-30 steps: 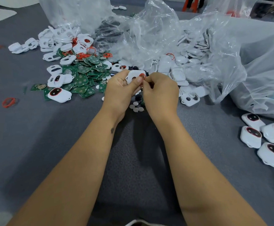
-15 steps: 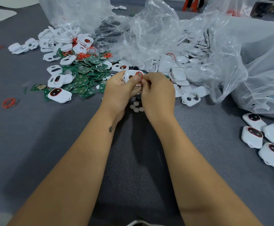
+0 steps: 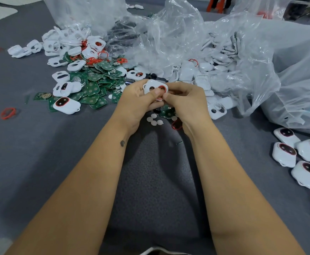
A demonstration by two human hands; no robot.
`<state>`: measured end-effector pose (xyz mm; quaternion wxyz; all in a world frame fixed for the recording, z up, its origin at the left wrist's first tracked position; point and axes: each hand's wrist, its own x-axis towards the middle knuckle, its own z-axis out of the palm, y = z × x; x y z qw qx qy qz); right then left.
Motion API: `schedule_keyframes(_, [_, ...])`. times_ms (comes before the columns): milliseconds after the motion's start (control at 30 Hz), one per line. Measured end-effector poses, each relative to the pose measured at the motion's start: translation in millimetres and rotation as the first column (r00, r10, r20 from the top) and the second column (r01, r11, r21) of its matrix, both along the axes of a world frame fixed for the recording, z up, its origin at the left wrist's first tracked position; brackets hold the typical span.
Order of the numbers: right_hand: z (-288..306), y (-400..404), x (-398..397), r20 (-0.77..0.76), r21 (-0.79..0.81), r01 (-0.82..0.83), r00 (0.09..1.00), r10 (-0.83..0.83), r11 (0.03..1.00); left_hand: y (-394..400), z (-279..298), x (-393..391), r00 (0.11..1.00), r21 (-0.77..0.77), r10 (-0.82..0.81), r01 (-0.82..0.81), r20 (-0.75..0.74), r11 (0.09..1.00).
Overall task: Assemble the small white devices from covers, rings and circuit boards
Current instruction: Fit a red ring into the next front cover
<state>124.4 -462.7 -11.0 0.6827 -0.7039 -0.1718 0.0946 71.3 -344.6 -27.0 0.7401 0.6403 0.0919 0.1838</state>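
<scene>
My left hand [image 3: 135, 102] grips a white cover [image 3: 151, 86] with two openings, thumb laid across its front. A red ring [image 3: 162, 88] sits in the cover's right opening. My right hand [image 3: 185, 100] pinches the cover's right edge at the ring, fingertips meeting my left thumb. Below my hands lie small white round pads [image 3: 155, 120], a green circuit board [image 3: 167, 112] and another red ring [image 3: 176, 125].
A heap of green circuit boards [image 3: 95, 83], white covers [image 3: 73, 50] and red rings lies at the left. Clear plastic bags [image 3: 187, 43] with more white parts fill the back and right. Several assembled white devices [image 3: 286, 151] stand at the right. A loose red ring [image 3: 7, 113] lies far left.
Both hands have turned the cover slightly and shifted a little away from me; the red ring now shows more fully in the right opening.
</scene>
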Motion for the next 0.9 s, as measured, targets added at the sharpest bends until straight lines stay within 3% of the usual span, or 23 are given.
schedule_keyframes(167, [0.2, 3.8, -1.2, -0.012, 0.062, -0.039, 0.999, 0.040, 0.997, -0.7, 1.7, 0.4, 0.997, -0.121, 0.069, -0.064, 0.041, 0.991])
schedule_keyframes(333, [0.2, 0.0, 4.9, -0.151, 0.146, -0.092, 0.982, 0.114, 0.985, -0.6, 3.7, -1.3, 0.997, -0.151, 0.053, -0.044, 0.055, 0.988])
schedule_keyframes(700, [-0.8, 7.2, 1.0, -0.070, 0.002, -0.052, 0.996, 0.052, 0.999, 0.5, 3.2, -1.0, 0.998, -0.142, 0.034, -0.026, 0.055, 0.990])
schedule_keyframes(900, [-3.5, 5.9, 2.3, 0.013, -0.071, 0.016, 1.000, -0.016, 0.997, -0.8, 2.3, -1.4, 0.994, -0.049, 0.052, -0.047, 0.096, 0.998])
